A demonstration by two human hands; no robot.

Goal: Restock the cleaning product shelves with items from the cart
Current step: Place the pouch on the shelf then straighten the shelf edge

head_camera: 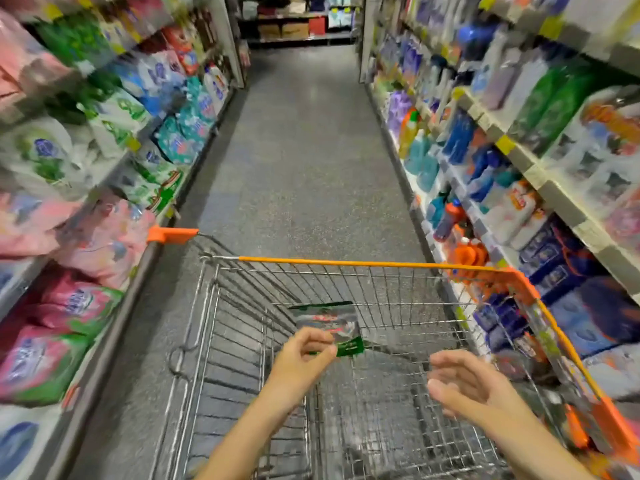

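Left grip, nearest, low centre, pinched a small flat clear plastic packet with green card edges by its near lower corner, thumb and fingers curled on it. The packet was held up above the basket of the silver wire shopping cart with orange plastic trim, roughly mid-basket, not resting on the wire. Packet print too blurred to read. Right grip hovered beside it to the right, over the cart's near right part, fingers loosely spread and relaxed, holding nothing, apart from the packet and from the cart rim. Both bare forearms came in from the bottom edge. Cart pointed down the aisle on the grey speckled floor. Left shelves carried soft pink, green-and-white and teal detergent pouches, close beside the cart. Right shelves carried blue, orange and white plastic bottles and boxed goods. At the far end a cross shelf held brown cardboard boxes.
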